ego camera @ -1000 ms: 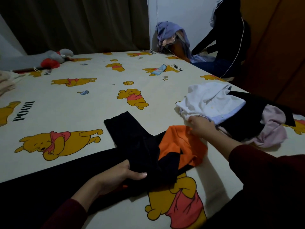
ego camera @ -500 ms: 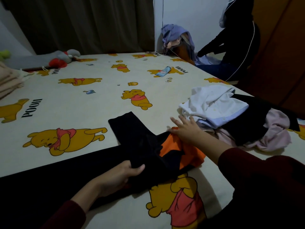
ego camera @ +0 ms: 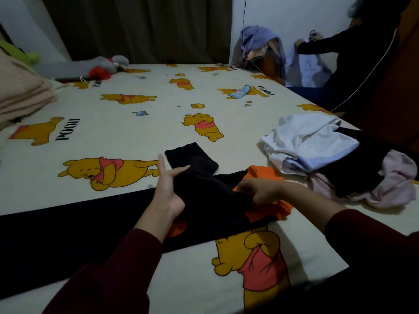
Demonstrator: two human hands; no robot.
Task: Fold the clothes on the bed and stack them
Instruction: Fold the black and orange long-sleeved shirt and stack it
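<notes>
Two hands work my black-and-orange cloth garment [ego camera: 217,198] on the bear-print bed sheet [ego camera: 113,123]: left hand [ego camera: 167,189] spread flat against its left edge, right hand [ego camera: 260,190] pinching its middle, beside the unfolded clothes heap [ego camera: 335,155].

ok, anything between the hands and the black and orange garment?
Nothing visible. The left hand lies against the black and orange garment with straight fingers, and the right hand pinches its cloth. The unfolded pile lies apart, to the right on the bed.

left hand [ego camera: 167,189] fingers spread | right hand [ego camera: 260,190] fingers curled, pinching
</notes>
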